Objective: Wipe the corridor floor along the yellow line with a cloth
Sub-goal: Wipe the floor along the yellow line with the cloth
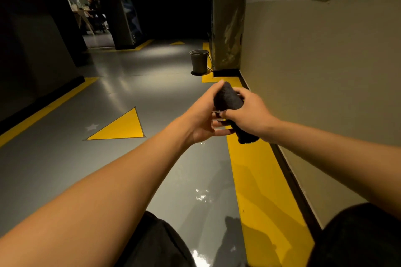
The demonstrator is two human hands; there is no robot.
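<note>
Here both hands work a dark cloth point(227, 98) above the yellow line point(260, 191). Left hand point(201, 115) pinches its top end; right hand point(249, 115) grips the middle. Bucket point(199, 61) stands farther along.

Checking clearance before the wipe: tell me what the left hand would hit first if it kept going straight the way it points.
Probably the dark grey bucket standing on the floor ahead; the left hand, gripping the dark cloth, points roughly toward it, though depth is unclear.

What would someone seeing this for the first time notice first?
Two hands meet mid-frame, the left hand and right hand both gripping a dark cloth held above the floor. A yellow line runs along the right wall, with a yellow triangle on the grey floor and a bucket ahead.
</note>
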